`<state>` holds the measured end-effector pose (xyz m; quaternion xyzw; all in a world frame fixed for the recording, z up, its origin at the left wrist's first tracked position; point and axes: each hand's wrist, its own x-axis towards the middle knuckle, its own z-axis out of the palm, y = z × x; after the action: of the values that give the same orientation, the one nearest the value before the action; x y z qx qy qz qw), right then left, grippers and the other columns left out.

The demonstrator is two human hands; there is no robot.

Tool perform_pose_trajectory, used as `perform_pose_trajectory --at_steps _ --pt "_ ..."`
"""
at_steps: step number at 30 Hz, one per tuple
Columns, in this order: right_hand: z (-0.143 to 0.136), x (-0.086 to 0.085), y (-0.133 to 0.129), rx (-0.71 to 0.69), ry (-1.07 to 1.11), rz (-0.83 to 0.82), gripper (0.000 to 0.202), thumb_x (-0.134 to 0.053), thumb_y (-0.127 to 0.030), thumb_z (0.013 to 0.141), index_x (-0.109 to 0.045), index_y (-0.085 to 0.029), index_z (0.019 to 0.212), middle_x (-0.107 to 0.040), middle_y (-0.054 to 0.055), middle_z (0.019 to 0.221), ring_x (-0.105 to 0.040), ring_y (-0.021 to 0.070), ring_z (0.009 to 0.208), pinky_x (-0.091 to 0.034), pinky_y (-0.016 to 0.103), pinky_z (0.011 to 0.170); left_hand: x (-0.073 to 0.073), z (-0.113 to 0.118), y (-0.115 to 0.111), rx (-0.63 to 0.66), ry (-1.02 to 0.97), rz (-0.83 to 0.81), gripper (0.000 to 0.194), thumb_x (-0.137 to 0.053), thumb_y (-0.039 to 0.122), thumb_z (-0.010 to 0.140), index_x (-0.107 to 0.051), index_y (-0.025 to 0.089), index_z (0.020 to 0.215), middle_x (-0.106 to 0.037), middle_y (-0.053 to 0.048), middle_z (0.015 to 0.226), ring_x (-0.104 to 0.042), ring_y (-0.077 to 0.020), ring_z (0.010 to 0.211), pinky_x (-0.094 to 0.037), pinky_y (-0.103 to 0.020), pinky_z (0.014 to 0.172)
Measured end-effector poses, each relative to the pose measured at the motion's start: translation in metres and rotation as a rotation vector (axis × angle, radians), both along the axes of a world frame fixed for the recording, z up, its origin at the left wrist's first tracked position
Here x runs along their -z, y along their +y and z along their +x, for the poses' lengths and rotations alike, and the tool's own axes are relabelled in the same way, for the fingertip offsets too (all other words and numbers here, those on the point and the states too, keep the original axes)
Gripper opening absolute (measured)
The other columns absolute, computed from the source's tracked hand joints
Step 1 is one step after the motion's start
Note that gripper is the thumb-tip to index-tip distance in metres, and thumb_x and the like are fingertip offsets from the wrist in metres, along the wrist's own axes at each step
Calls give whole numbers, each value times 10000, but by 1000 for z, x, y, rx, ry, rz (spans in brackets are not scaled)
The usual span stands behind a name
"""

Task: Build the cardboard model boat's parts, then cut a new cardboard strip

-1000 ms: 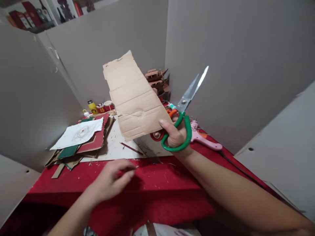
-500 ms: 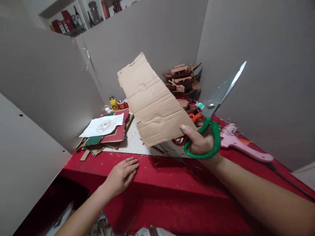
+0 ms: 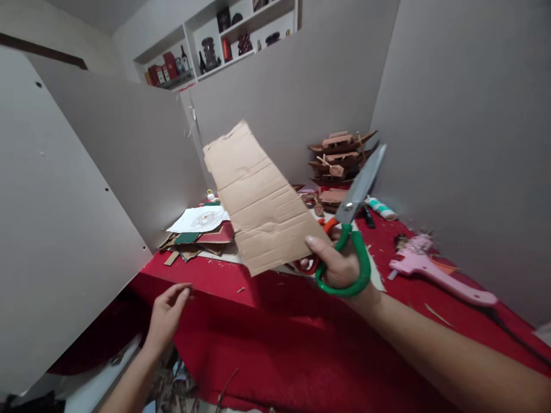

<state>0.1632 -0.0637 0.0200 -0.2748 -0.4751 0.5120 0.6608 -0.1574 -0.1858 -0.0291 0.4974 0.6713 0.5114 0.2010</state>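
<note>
My right hand (image 3: 340,264) grips a piece of brown cardboard (image 3: 267,212) by its lower right corner, with the thumb on its face. The same hand carries a pair of scissors (image 3: 350,206), its blades pointing up to the right. One green handle loop lies over the hand; a red-orange handle part shows behind. The cardboard is creased, with a torn upper edge, and is held tilted above the table. At the left, my left hand (image 3: 166,315) hovers by the front edge of the red table (image 3: 206,281). It holds nothing, and its fingers are loosely bent and apart from the thumb.
A stack of cardboard pieces (image 3: 187,250) lies at the table's left under a drawn-on paper (image 3: 198,219). Wooden model boats (image 3: 340,158) are piled at the back. A pink glue gun (image 3: 439,272) rests at the right. Grey panels (image 3: 465,115) enclose the table.
My left hand has moved left and off the tabletop. The scissors and cardboard stay in my right hand, sitting slightly lower in view. The camera view has shifted, showing more shelf.
</note>
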Motion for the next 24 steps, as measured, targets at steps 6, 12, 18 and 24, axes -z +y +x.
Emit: perform_pose_trajectory --at_steps 6,12,18,24 --pt "-14 38 -53 -177 -35 -98 335 -725 -457 742 -613 -181 895 -670 2 612 -596 139 391 -521 228 364 -13 111 -2 541 -788 32 446 -735 480 725 -678 178 1049 -728 -90 893 -683 -214 753 -568 -325 685" --pt "-21 78 -85 -84 -14 -128 302 -662 -456 817 -645 -160 872 -685 27 594 -646 169 460 -537 225 418 21 148 -18 409 -983 87 399 -746 370 735 -657 197 1083 -742 -84 935 -700 -267 863 -578 -375 728" --pt "-24 91 -92 -41 -40 -152 328 -644 -475 827 -666 -159 912 -734 78 729 -677 207 542 -586 296 525 49 170 -21 428 -594 68 360 -732 422 730 -710 152 967 -744 -123 953 -687 -278 917 -545 -404 864" --pt "-25 93 -104 -93 -220 -178 321 -617 -494 822 -636 -183 742 -675 63 627 -637 189 507 -564 297 519 75 178 -11 3 -368 112 357 -728 492 701 -720 186 883 -740 -90 1010 -636 -282 1077 -401 -438 1070"
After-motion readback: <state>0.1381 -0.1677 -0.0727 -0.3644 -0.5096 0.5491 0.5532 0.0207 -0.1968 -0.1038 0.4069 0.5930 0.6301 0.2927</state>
